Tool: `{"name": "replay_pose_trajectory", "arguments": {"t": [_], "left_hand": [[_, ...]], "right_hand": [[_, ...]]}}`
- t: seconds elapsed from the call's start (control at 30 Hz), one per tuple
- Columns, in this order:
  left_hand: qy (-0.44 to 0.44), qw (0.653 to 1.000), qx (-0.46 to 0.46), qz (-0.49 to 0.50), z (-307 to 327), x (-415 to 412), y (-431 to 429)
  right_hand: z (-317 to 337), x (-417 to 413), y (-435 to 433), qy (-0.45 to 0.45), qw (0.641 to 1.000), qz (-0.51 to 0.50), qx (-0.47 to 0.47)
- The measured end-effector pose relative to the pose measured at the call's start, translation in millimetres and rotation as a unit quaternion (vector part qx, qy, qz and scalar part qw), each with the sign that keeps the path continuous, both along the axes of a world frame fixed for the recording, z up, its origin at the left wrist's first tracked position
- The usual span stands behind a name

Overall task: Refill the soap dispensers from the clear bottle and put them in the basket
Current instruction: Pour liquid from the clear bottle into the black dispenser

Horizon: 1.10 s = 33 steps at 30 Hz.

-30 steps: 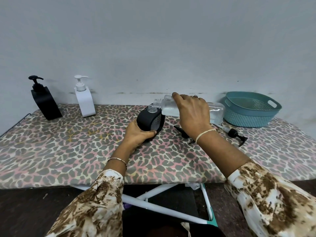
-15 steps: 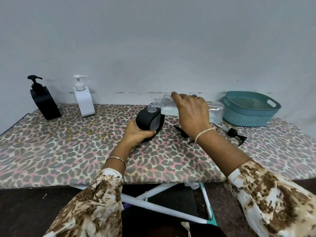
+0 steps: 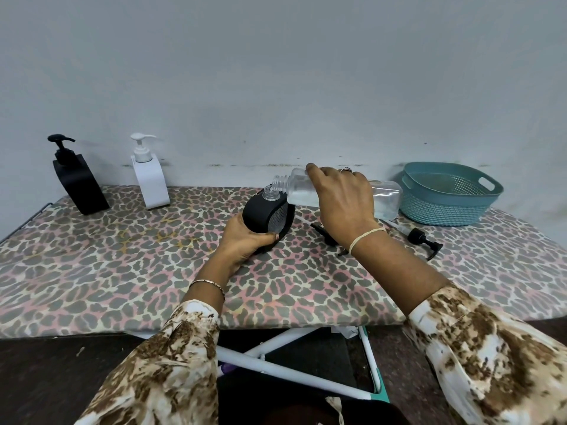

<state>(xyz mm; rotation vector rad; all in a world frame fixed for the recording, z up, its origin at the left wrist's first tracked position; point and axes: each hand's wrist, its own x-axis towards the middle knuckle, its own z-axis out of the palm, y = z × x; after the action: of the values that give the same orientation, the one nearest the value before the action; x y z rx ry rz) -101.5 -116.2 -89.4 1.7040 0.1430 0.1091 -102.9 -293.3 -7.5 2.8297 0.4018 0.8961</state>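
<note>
Head view: the right hand (image 3: 343, 204) grips the bottle (image 3: 385, 197), tipped almost level, its mouth just above the open neck of the dispenser (image 3: 260, 213) (round, black). The left hand (image 3: 245, 240) clasps that dispenser on the board (image 3: 122, 256). The basket (image 3: 445, 207) stands at the far right.

Three soap dispensers: a square black plastic dispenser (image 3: 80, 183) and a white plastic dispenser (image 3: 151, 184) at left, and a round black dispenser (image 3: 266, 216) at centre. One clear plastic bottle (image 3: 384, 199). One teal perforated plastic basket (image 3: 445, 205) at right. Two loose black pumps: a tubed pump head (image 3: 422, 237) and a half-hidden pump head (image 3: 323, 232).
</note>
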Motion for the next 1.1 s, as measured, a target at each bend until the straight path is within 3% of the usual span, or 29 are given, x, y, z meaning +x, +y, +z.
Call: {"name": "replay_pose_trajectory", "arguments": {"t": [1.1], "left_hand": [[0.023,1.000,-0.014,0.007,-7.3,2.6,0.9]], "right_hand": [[1.9,-2.7,1.2,0.001,1.000,0.006,-0.010]]}}
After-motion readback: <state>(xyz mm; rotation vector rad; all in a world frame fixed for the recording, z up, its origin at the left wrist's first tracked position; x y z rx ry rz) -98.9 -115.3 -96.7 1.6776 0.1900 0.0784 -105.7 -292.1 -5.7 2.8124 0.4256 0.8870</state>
